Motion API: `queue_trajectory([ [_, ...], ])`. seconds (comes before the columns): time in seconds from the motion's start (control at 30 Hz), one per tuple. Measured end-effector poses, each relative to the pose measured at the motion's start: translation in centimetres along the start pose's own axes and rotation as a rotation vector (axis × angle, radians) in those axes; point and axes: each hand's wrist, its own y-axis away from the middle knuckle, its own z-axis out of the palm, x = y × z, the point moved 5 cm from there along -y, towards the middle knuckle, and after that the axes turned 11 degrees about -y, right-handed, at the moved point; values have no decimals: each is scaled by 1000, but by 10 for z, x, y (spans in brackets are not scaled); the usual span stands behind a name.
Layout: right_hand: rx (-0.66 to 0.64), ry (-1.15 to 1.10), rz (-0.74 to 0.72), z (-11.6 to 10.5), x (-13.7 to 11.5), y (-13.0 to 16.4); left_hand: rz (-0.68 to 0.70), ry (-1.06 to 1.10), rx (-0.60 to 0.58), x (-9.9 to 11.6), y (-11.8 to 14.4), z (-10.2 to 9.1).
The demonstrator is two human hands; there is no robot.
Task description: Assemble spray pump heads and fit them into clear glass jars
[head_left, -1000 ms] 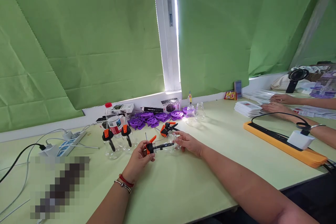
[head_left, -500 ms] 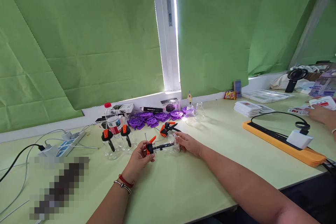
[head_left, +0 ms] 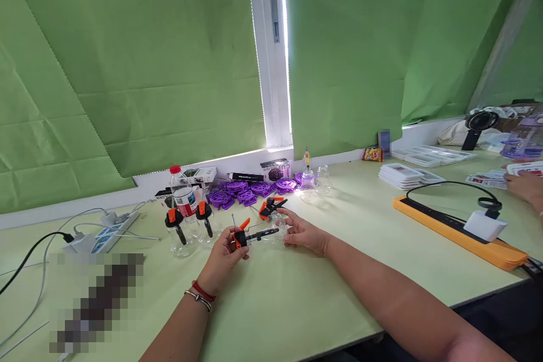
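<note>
My left hand [head_left: 224,253] grips the orange and black pump handle [head_left: 242,236] that sits on a clear plastic cup [head_left: 271,234], which lies on its side just above the table. My right hand [head_left: 303,232] holds the cup's wide end from the right. Left of them stand two more clear cups with orange and black pumps [head_left: 175,227] on top. A further orange and black pump [head_left: 270,207] lies just behind my hands.
A water bottle with a red cap [head_left: 181,195], purple plastic discs [head_left: 250,190], small boxes and bare clear cups [head_left: 316,181] line the back edge. A power strip [head_left: 108,231] with cables lies left. An orange strip [head_left: 458,232], stacked cards [head_left: 403,175] and another person's hand [head_left: 524,184] are at right.
The cup's pump end has tilted up slightly in my hands. The other person's arms have drawn back to the right edge, one hand now on cards.
</note>
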Motion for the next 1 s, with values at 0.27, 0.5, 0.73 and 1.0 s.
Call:
queue_trajectory([
  [0.27,34,34,30,-7,8,-4,-8,-13,5,4,1,0],
  [0.5,52,115,24,-9,12,-8,-12,-6,-8,1,1,0],
  [0.73,41,148,9,-5,9,-9,-26,-3,-3,2,1,1],
  [1.0,56,236,-19,-3,3,-7,-43,-41,-27,4,2,1],
])
